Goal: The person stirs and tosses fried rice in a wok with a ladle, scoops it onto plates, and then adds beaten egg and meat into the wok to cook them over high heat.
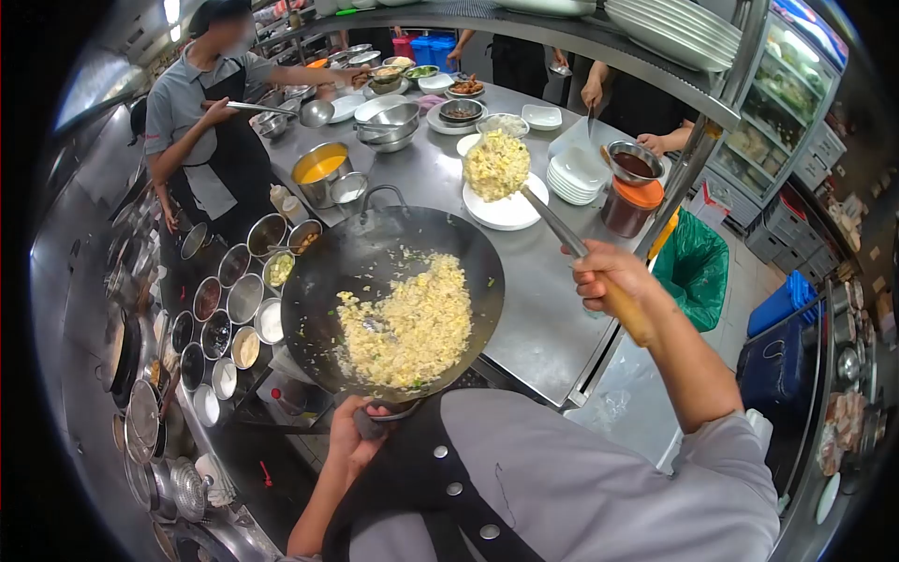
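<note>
My left hand (351, 438) is closed on the near handle of a dark wok (314, 295), with a dark cloth (373, 427) between hand and metal. Loose fried rice (407, 323) with egg and green bits fills the near part of the wok. Fingers wrapped round its wooden grip, my right hand (611, 276) holds a ladle (554, 220) out beyond the wok's right side. A rounded heap of fried rice (496, 167) covers the ladle's bowl, above white plates (513, 215) on the steel counter. The heap partly hides what lies behind it.
Stacked white dishes (573, 178) and an orange-lidded container (632, 208) stand on the steel counter (538, 323). Several seasoning bowls (245, 300) sit left of the wok. A co-worker (211, 112) holds another ladle at the back left. A shelf (646, 56) crosses overhead.
</note>
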The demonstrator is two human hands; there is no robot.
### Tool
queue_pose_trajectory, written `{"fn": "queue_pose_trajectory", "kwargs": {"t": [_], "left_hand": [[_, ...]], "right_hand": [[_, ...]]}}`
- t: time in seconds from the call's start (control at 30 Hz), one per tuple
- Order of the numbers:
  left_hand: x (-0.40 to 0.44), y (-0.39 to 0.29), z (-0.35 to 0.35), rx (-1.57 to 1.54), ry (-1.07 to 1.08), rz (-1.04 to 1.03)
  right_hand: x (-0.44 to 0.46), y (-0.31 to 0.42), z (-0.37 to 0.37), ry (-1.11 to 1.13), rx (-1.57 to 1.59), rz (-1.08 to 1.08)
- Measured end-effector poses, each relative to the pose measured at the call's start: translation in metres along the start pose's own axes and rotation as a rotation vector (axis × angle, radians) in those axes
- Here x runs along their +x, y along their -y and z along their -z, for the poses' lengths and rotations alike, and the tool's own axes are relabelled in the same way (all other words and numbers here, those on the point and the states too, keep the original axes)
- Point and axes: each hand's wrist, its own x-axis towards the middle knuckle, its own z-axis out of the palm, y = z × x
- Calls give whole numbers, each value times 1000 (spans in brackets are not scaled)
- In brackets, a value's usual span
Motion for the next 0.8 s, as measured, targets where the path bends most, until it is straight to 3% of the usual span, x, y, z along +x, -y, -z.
{"fn": "queue_pose_trajectory", "kwargs": {"t": [0.1, 0.13, 0.17, 0.2, 0.23, 0.3, 0.33, 0.43, 0.67, 0.73, 0.8], "left_hand": [[15, -1, -2, 0, -9, -37], [20, -1, -1, 24, -43, -76], [-17, 6, 3, 51, -77, -108], [-9, 5, 3, 51, -80, -107], [-7, 5, 5, 67, -80, -119], [-2, 9, 3, 82, -85, -128], [-3, 10, -1, 85, -79, -136], [-20, 8, 10, 91, -59, -133], [-34, -3, 37, 88, -35, -90], [-34, -9, 43, 77, -34, -89], [-38, -10, 52, 62, -37, -82]], "right_hand": [[74, -50, 55, -170, -450, 98], [95, -72, 69, -168, -449, 94], [74, -95, 68, -274, -656, 179], [93, -112, 82, -376, -867, 268], [107, -126, 92, -374, -869, 265], [127, -146, 106, -609, -1287, 427], [127, -142, 99, -584, -1249, 334], [122, -157, 98, -477, -1033, 367], [116, -141, 83, -631, -1208, 566], [107, -136, 71, -592, -791, 466], [105, -123, 74, -517, -748, 422]]}}
